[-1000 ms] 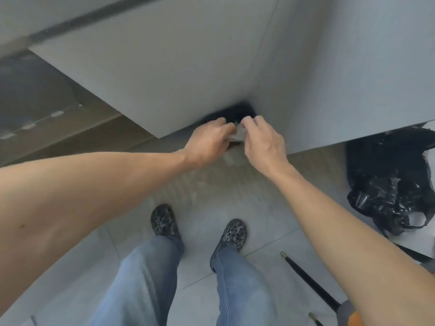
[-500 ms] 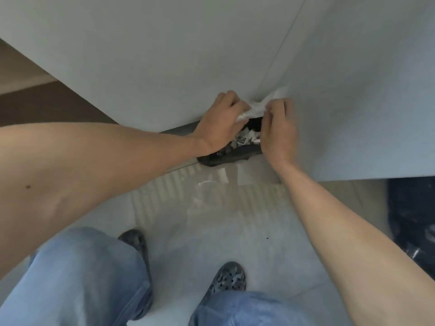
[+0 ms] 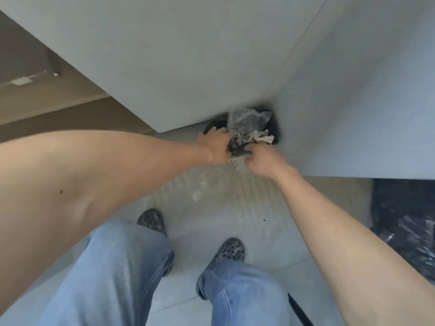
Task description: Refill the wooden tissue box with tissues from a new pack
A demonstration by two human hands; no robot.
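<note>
Reaching into the black bin (image 3: 274, 128) under the worktop (image 3: 188, 55), both hands (image 3: 217, 147) (image 3: 262, 160) press crumpled, soft, light wrapper (image 3: 249, 122) down with curled fingers; no tissue box shows.

A dark bin (image 3: 275, 128) sits tucked under the far grey cabinet panels (image 3: 188, 55), stuffed with crumpled paper (image 3: 256, 138) and a clear plastic wrapper (image 3: 249, 117). A black plastic bag (image 3: 404, 222) lies on the pale tiled floor (image 3: 235, 208) at right. Blue jeans (image 3: 113, 274) and dark perforated clogs (image 3: 229, 251) fill the near side.
</note>
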